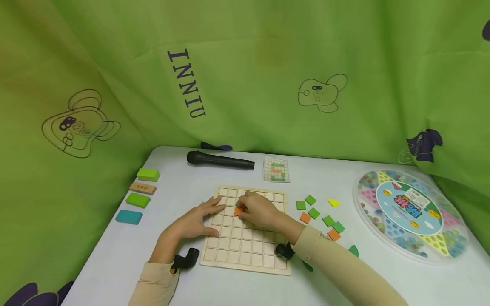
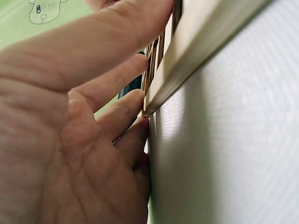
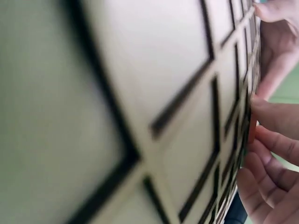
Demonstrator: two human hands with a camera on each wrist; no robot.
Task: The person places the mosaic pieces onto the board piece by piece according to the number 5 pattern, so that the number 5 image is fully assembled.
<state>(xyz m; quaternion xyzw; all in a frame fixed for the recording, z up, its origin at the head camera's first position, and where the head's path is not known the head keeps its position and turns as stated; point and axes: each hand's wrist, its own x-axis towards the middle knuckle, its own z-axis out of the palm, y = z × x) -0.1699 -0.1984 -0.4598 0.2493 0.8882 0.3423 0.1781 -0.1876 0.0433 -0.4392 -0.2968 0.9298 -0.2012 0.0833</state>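
A wooden grid board (image 1: 239, 245) lies flat on the white table. My right hand (image 1: 259, 209) is over its upper middle, thumb and index finger pinching an orange square tile (image 1: 238, 211) at the grid. Just behind that tile a bit of green (image 1: 237, 203) shows, mostly hidden by the fingers. In the right wrist view the orange tile (image 3: 252, 129) appears edge-on between the fingertips, right at the board's surface. My left hand (image 1: 195, 220) rests along the board's left edge with fingers spread; its fingers (image 2: 124, 112) touch the rim in the left wrist view.
Loose green, orange and yellow tiles (image 1: 314, 213) lie right of the board. Behind it are a pattern card (image 1: 269, 176) and a black microphone (image 1: 222, 161). Coloured blocks (image 1: 129, 216) line the left edge. A round marble game box (image 1: 409, 208) sits at the right.
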